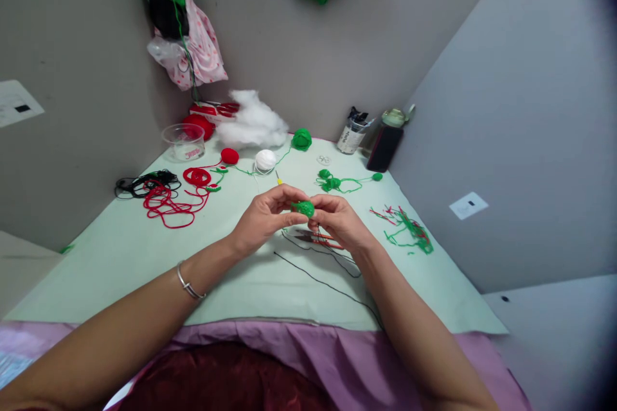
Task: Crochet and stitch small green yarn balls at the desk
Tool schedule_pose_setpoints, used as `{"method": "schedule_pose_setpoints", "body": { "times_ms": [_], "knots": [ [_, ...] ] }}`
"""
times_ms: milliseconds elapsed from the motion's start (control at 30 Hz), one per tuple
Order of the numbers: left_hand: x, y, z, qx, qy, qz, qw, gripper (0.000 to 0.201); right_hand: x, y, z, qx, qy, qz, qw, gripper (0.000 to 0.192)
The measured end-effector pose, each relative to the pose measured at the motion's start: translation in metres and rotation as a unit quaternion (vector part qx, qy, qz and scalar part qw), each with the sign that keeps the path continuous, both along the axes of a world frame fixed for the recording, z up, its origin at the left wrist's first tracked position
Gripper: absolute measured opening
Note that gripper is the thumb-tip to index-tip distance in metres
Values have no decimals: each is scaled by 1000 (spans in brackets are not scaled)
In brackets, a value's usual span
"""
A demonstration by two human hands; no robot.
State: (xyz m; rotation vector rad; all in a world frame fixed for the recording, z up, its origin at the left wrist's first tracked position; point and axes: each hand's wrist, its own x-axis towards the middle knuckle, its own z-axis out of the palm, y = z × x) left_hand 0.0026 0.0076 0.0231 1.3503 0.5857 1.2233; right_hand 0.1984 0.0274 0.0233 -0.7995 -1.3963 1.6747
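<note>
A small rounded green crocheted piece [305,208] is held up over the table's middle between both hands. My left hand [270,213] pinches it from the left, and my right hand [340,218] grips its right side with thumb and fingers. Under the hands lies a pair of scissors [313,239] with orange-red handles, partly hidden by my right hand. Loose black yarn [322,282] trails below the hands toward my right forearm. Just beyond my left fingers rests a small yellow-handled tool [279,181], which looks like a crochet hook.
At the left lie red yarn [168,209], black yarn [149,184] and a clear plastic tub [186,144]. White stuffing [251,122] and a green yarn ball [301,139] sit at the back. Green pieces [330,182], yarn scraps [415,234] and a phone [384,148] are rightward.
</note>
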Motion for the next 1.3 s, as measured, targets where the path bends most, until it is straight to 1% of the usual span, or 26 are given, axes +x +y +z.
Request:
{"method": "schedule_pose_setpoints", "body": {
  "times_ms": [100,200,267,433,533,567,600,667,733,767,833,933,1000,1067,1167,1200,1233,1300],
  "knots": [
    [-1,1,-3,21,33,15,999,26,1,1,1,-12,1,1,1000,27],
    [-2,4,-7,35,66,48,996,27,1,4,-1,-52,10,-7,999,29],
    [-1,6,-10,30,79,59,995,28,2,6,-3,-82,18,-7,996,31],
    [0,11,-17,14,89,58,994,31,3,10,-6,-138,50,-3,989,34],
    [-1,14,-21,-3,80,46,996,33,4,10,-6,-146,38,6,989,34],
    [-2,15,-22,-15,77,41,996,34,4,10,-6,-135,16,10,991,34],
    [-3,16,-23,-29,73,37,996,35,4,10,-6,-110,-11,-1,994,34],
    [-4,18,-26,-58,68,35,995,37,4,9,-6,-14,-75,-66,995,30],
    [-4,19,-28,-77,73,36,994,37,1,7,-5,98,-125,-138,978,22],
    [-4,19,-29,-81,78,35,993,37,-1,6,-5,138,-140,-157,968,19],
    [-3,19,-30,-82,90,30,992,36,-5,3,-5,177,-160,-155,959,16],
    [-2,19,-30,-63,111,20,992,35,-11,0,-4,200,-173,-152,952,14],
    [-1,18,-29,-53,116,5,992,33,-11,-1,-2,212,-167,-164,949,14],
    [-1,18,-26,-53,111,-16,992,30,-6,2,3,206,-131,-201,949,13],
    [-2,17,-21,-90,82,-50,991,25,10,10,15,162,-8,-284,945,13],
    [-3,16,-19,-112,69,-64,989,24,17,14,18,137,35,-297,944,16],
    [-4,16,-17,-135,54,-80,986,23,26,17,21,102,68,-290,949,21],
    [-8,16,-14,-174,28,-116,977,22,45,25,23,29,96,-247,964,31]
  ]
}}
